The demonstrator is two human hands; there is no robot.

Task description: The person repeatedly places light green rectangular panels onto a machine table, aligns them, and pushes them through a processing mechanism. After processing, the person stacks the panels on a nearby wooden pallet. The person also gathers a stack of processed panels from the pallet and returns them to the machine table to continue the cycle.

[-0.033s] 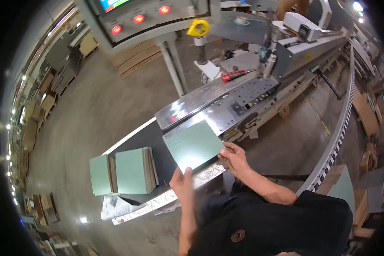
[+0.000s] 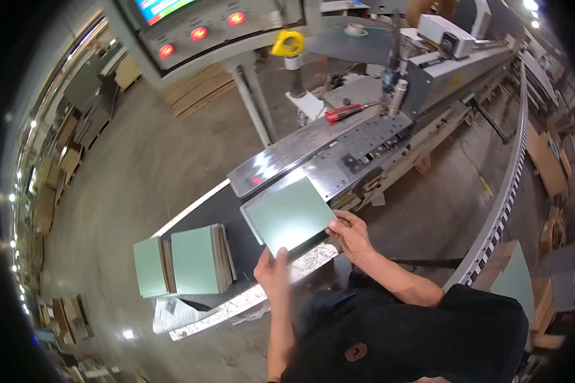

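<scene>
A flat, light green square panel [image 2: 292, 214] is held between my two hands over the near end of the machine's metal bed. My left hand [image 2: 273, 273] grips its near corner, thumb on top. At the right corner my right hand [image 2: 351, 235] pinches the edge, thumb above and fingers beneath. A thin lighter edge shows along the panel's left side; I cannot tell whether it is a second panel below. To the left, two stacks of similar green panels, a thicker stack [image 2: 195, 260] and a thinner stack [image 2: 149, 267], stand on the dark surface.
A control panel [image 2: 201, 38] with red lit buttons stands at the far left on a post. A yellow tape measure [image 2: 288, 43] and a red-handled tool [image 2: 344, 113] lie beyond the metal bed [image 2: 319, 175]. Papers [image 2: 176, 314] stick out under the stacks. A curved rail [image 2: 498, 217] runs at right.
The view has shifted slightly. The green panel has tilted a little, and more of the lighter edge shows along its left side. Both hands keep their hold.
</scene>
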